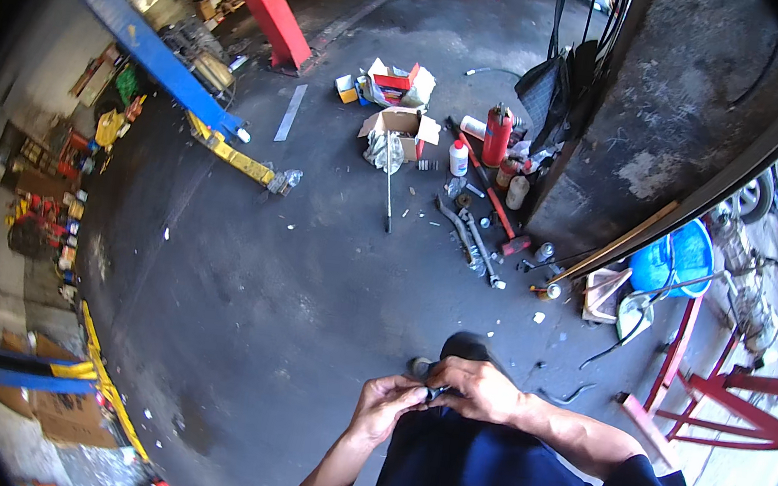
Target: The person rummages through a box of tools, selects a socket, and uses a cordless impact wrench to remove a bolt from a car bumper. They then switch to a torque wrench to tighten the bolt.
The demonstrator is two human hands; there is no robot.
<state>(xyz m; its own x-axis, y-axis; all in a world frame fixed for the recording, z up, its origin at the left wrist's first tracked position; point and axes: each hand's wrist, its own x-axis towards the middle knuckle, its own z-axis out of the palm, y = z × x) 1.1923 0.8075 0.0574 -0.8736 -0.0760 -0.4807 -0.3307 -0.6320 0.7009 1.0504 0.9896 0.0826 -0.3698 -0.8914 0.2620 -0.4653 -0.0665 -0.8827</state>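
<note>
Close in front of my dark blue shirt (516,478), both my hands come together. My left hand (384,406) pinches a small dark piece (434,394) between thumb and fingers. From the other side my right hand (481,392) curls over the same piece, its fingers bent and closed. The piece is too small and too covered by fingers to tell its kind. Just beyond the hands a rounded black shape (468,346) shows, partly hidden by them.
Ahead on the grey floor (260,276) stands an open cardboard box (411,147). Right of it are a white bottle (458,159), a red cylinder (497,135) and a red-handled hammer (515,245). A blue tub (680,260) and red metal frame (735,407) stand right; a blue lift arm (157,44) reaches in left.
</note>
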